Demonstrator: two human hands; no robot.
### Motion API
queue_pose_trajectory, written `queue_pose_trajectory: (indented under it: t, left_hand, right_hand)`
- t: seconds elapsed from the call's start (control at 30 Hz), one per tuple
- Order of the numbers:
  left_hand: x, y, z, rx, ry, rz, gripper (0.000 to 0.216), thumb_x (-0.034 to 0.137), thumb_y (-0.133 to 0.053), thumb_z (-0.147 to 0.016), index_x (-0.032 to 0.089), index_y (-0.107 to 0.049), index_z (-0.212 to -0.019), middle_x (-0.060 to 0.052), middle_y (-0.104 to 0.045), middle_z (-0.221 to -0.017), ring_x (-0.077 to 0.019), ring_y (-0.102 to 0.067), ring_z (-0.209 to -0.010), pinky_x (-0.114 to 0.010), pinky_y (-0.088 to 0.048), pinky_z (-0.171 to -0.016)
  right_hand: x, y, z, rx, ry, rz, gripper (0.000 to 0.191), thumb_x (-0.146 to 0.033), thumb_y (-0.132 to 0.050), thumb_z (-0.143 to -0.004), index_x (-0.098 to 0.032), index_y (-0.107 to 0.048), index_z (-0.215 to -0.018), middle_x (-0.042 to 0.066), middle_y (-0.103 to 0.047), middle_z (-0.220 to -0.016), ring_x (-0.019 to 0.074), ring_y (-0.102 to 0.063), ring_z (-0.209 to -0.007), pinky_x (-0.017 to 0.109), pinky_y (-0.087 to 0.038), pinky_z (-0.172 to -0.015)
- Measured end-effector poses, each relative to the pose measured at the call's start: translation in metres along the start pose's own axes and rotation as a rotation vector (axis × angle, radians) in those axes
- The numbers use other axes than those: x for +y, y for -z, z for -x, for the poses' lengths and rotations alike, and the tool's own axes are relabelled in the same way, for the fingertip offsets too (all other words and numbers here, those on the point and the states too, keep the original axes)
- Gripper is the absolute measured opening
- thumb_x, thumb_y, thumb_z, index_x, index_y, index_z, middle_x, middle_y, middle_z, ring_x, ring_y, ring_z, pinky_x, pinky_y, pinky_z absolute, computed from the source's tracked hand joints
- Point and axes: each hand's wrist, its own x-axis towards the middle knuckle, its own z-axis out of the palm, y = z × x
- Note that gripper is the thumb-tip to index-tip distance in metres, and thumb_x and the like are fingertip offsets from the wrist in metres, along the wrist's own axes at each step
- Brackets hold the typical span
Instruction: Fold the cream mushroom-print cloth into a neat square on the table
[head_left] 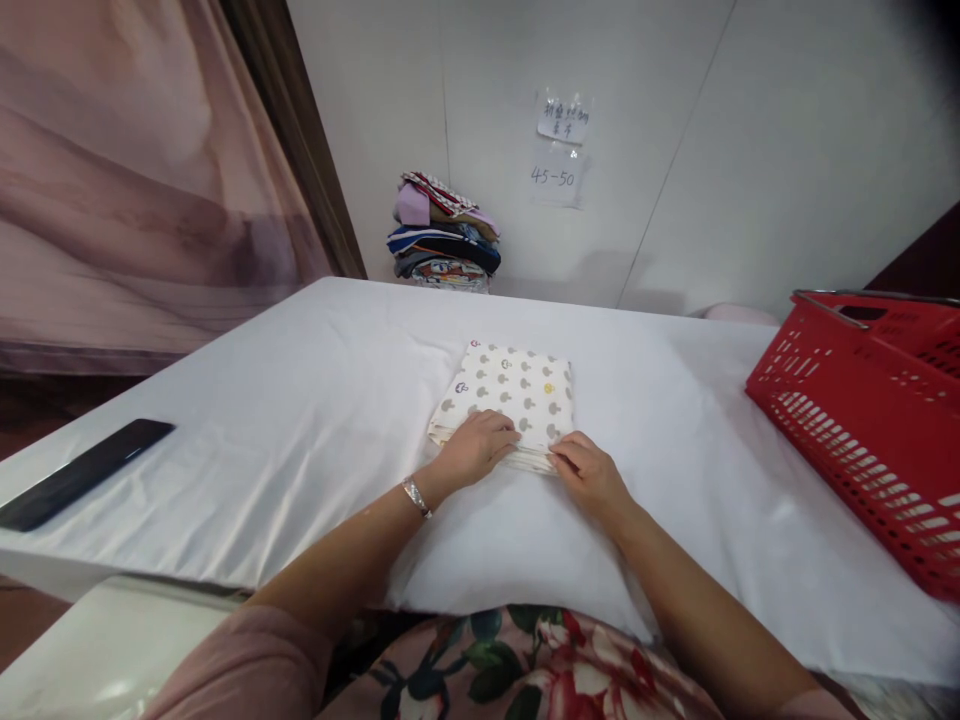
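Note:
A folded white cloth [510, 385] printed with grey mushroom-like shapes, a few outlined in purple or yellow, lies in the middle of the white-covered table [315, 400]. At its near edge, several layers show. My left hand [478, 447], with a silvery bracelet at the wrist, rests on the near left part, fingers closed on the edge. Just to the right, my right hand [592, 477] pinches the near right corner between thumb and fingers. A short stretch of layered edge shows between the two hands.
To the right stands a red plastic basket [847, 420] with a metal handle. A dark flat slab [82, 475] lies at the left edge. Behind the table is a stack of folded cloths [446, 240] against the wall. A pink curtain [150, 180] hangs at left; handwritten notes [561, 150] are on the wall.

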Motion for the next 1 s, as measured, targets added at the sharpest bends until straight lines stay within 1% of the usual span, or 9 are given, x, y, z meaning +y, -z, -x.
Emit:
queue_pose_trajectory:
  t: [0.13,0.33,0.53,0.7,0.77,0.8,0.9,1.0]
  left_hand:
    - [0.003,0.000,-0.002,-0.005,0.005,0.010,0.023,0.025,-0.041,-0.093,0.019,-0.063,-0.096,-0.005,-0.060,-0.094,-0.0174,-0.052,-0.090,-0.033,-0.041,-0.080]
    - [0.007,0.000,-0.001,0.010,-0.005,-0.033,0.021,0.021,-0.040,-0.092,0.016,-0.060,-0.091,-0.006,-0.060,-0.092,-0.0170,-0.051,-0.088,-0.032,-0.041,-0.080]
    - [0.005,-0.006,0.006,0.041,0.002,-0.066,0.021,0.023,-0.041,-0.093,0.017,-0.061,-0.094,-0.006,-0.061,-0.094,-0.0164,-0.052,-0.088,-0.031,-0.042,-0.080]
    - [-0.005,0.004,0.020,0.041,0.028,-0.067,0.023,0.027,-0.041,-0.093,0.019,-0.062,-0.096,-0.006,-0.063,-0.096,-0.0163,-0.054,-0.090,-0.030,-0.042,-0.080]
    - [-0.013,0.012,0.029,0.061,0.086,-0.101,0.024,0.028,-0.041,-0.093,0.019,-0.062,-0.092,-0.005,-0.063,-0.094,-0.0168,-0.054,-0.090,-0.031,-0.041,-0.080]
    - [-0.018,0.016,0.035,0.085,0.141,-0.125,0.024,0.028,-0.040,-0.093,0.019,-0.063,-0.090,-0.005,-0.063,-0.093,-0.0171,-0.054,-0.090,-0.032,-0.041,-0.080]
    - [-0.032,0.030,0.052,0.200,0.377,-0.166,0.024,0.028,-0.042,-0.092,0.019,-0.063,-0.083,-0.005,-0.063,-0.089,-0.0180,-0.054,-0.086,-0.033,-0.041,-0.078]
    - [-0.039,0.041,0.063,0.297,0.652,-0.060,0.020,0.033,-0.049,-0.087,0.020,-0.062,-0.079,-0.003,-0.062,-0.084,-0.0166,-0.054,-0.081,-0.029,-0.043,-0.072]
  right_hand:
    - [-0.001,0.001,0.000,0.015,0.027,-0.023,0.016,-0.024,-0.048,-0.088,-0.022,-0.064,-0.089,0.004,-0.058,-0.088,0.0142,-0.056,-0.073,0.026,-0.045,-0.065]
    - [0.001,0.000,0.003,0.021,0.024,-0.013,0.013,-0.024,-0.049,-0.086,-0.021,-0.062,-0.090,0.004,-0.057,-0.088,0.0125,-0.054,-0.064,0.025,-0.045,-0.058]
    - [0.005,-0.003,0.005,0.005,0.038,0.014,0.017,-0.027,-0.045,-0.089,-0.022,-0.061,-0.089,0.005,-0.059,-0.089,0.0155,-0.057,-0.073,0.027,-0.047,-0.064]
    - [0.010,-0.003,0.006,-0.019,0.056,0.027,0.018,-0.030,-0.044,-0.090,-0.022,-0.061,-0.091,0.005,-0.059,-0.089,0.0163,-0.059,-0.075,0.028,-0.048,-0.066]
    - [0.011,-0.003,0.006,-0.021,0.059,0.040,0.019,-0.031,-0.044,-0.090,-0.023,-0.061,-0.090,0.005,-0.059,-0.089,0.0162,-0.059,-0.074,0.028,-0.048,-0.065]
    - [0.011,-0.003,0.007,-0.019,0.060,0.045,0.019,-0.032,-0.044,-0.090,-0.023,-0.061,-0.089,0.005,-0.060,-0.089,0.0163,-0.059,-0.074,0.028,-0.048,-0.065]
    - [0.011,-0.003,0.007,-0.030,0.037,0.047,0.020,-0.033,-0.044,-0.089,-0.023,-0.062,-0.088,0.004,-0.060,-0.088,0.0164,-0.059,-0.073,0.028,-0.048,-0.064]
    - [0.009,-0.003,0.007,-0.054,-0.002,0.047,0.019,-0.034,-0.045,-0.089,-0.024,-0.061,-0.090,0.004,-0.061,-0.091,0.0161,-0.060,-0.074,0.028,-0.049,-0.065]
